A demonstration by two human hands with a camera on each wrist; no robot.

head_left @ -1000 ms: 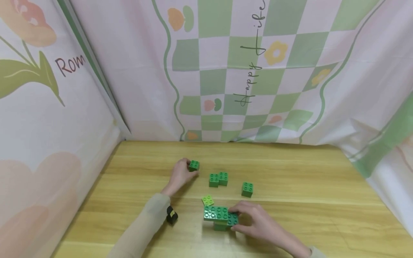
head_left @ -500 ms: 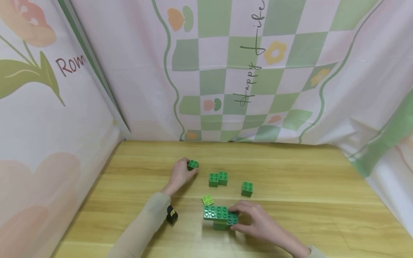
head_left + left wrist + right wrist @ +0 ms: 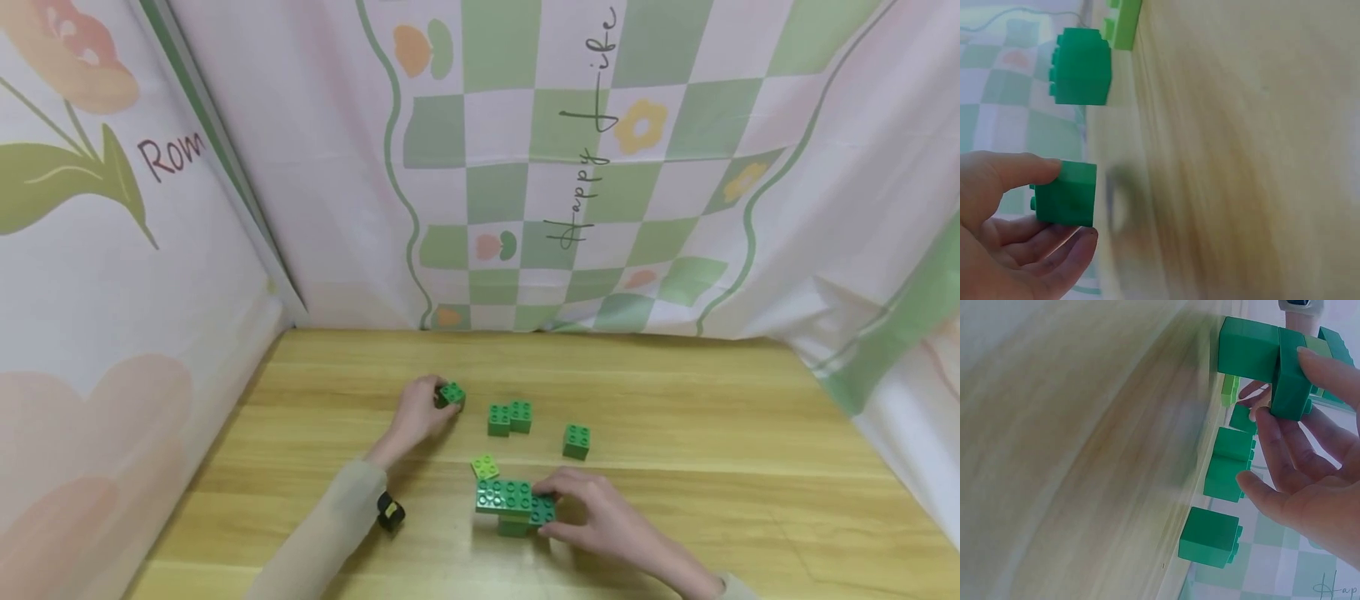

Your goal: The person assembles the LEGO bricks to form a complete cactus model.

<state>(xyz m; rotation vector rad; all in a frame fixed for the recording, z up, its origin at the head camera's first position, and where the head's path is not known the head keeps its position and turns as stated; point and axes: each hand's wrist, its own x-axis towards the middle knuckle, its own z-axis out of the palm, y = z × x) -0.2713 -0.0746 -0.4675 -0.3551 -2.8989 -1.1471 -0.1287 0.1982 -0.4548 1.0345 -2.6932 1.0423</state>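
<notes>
My left hand (image 3: 415, 415) pinches a small green toy brick (image 3: 1065, 194) between thumb and fingertips, at the far left of the loose bricks. In the left wrist view a narrow gap shows between this brick and the table, with a shadow beside it. Nearer the front, my right hand (image 3: 600, 518) grips the dark green plate brick (image 3: 1291, 378) at the right side of a small stack. That stack has a longer green brick (image 3: 504, 495) across its top, a lime layer below and a green brick (image 3: 1249, 349) as its base on the table.
Two green bricks (image 3: 498, 420) stand side by side mid-table, and another green brick (image 3: 576, 442) sits to their right. A flat lime brick (image 3: 485, 467) lies just behind the stack. Patterned curtains (image 3: 495, 183) hang along the back and sides of the wooden table (image 3: 712, 433).
My left hand has come slightly nearer with its brick, which has turned a little between the fingers. My right hand and the stack stay where they were.
</notes>
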